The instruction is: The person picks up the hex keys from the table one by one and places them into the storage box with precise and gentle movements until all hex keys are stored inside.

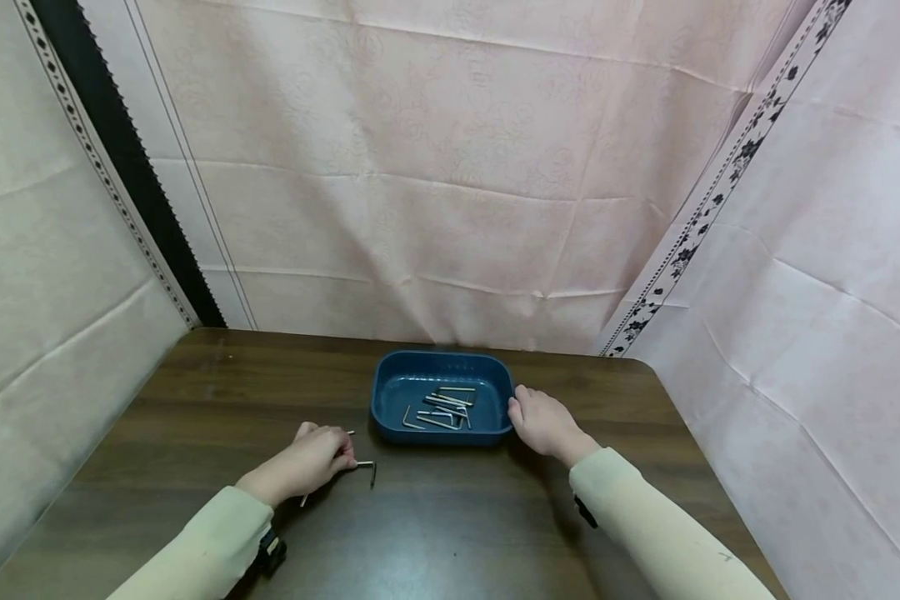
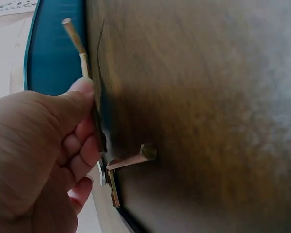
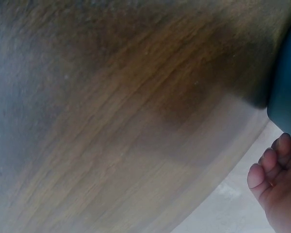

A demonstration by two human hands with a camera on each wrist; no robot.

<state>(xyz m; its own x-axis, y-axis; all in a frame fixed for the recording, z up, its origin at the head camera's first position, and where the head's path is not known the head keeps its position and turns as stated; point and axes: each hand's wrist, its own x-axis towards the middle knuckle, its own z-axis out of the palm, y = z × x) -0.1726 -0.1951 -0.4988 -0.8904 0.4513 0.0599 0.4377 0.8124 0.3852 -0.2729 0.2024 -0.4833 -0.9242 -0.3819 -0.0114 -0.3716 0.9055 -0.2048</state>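
Observation:
My left hand (image 1: pixel 307 460) pinches a metal hex key (image 2: pixel 75 39) between thumb and fingers, low over the table. The bent end of the key sticks out past the thumb. Close to the fingertips in the left wrist view lies another hex key (image 2: pixel 131 161), its short arm pointing away. In the head view, a hex key end (image 1: pixel 304 500) shows beside the hand. At the right end of a blue tray (image 1: pixel 435 438), my right hand (image 1: pixel 546 423) grips the rim. Several hex keys (image 1: pixel 438 421) lie loosely piled inside that tray.
The brown wooden table (image 1: pixel 450 517) carries the tray near its back edge. Pale cloth (image 1: pixel 450 167) hangs behind the table and along both sides. A dark device (image 1: pixel 272 550) is strapped at the left wrist.

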